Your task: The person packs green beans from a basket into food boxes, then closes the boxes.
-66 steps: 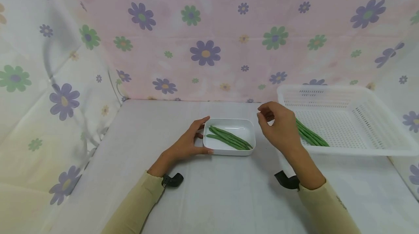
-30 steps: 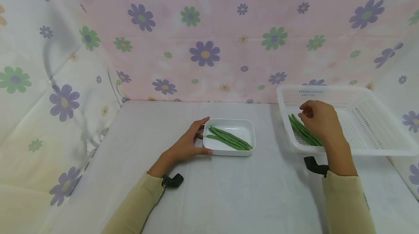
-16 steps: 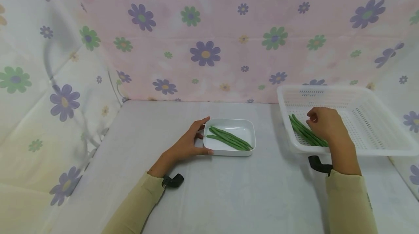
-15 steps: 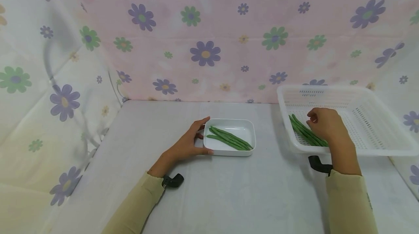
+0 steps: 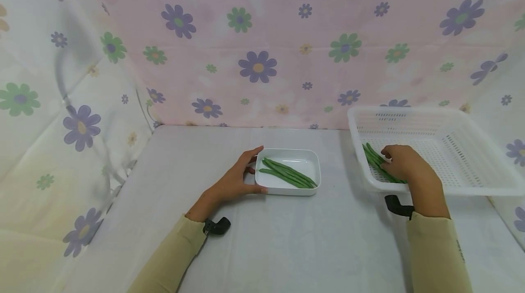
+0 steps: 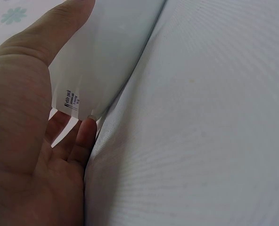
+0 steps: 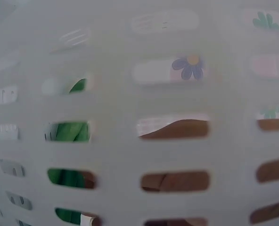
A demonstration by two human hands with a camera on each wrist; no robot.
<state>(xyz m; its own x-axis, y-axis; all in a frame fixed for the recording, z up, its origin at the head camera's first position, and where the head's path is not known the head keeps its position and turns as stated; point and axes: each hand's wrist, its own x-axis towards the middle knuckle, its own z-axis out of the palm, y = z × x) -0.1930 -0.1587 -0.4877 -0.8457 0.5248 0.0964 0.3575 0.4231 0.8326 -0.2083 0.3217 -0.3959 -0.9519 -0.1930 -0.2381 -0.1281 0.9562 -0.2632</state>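
A small white rectangular dish (image 5: 287, 190) sits mid-table with several green beans (image 5: 287, 173) lying in it. My left hand (image 5: 239, 179) holds the dish's left end, thumb on the near rim and fingers curled round the far corner; in the left wrist view the dish wall (image 6: 102, 56) lies against my palm. At the right, a white slotted basket (image 5: 463, 147) holds more green beans (image 5: 375, 161). My right hand (image 5: 399, 163) reaches into the basket and lies on those beans; its fingertips are hidden. The right wrist view shows the basket wall (image 7: 139, 103) with beans (image 7: 69, 132) behind the slots.
A flowered cloth (image 5: 262, 47) hangs behind and to both sides of the grey table (image 5: 287, 247). The basket takes up the right rear corner.
My right hand went from beside the dish to the basket, then sank lower onto the beans there. The left hand and the dish have stayed put.
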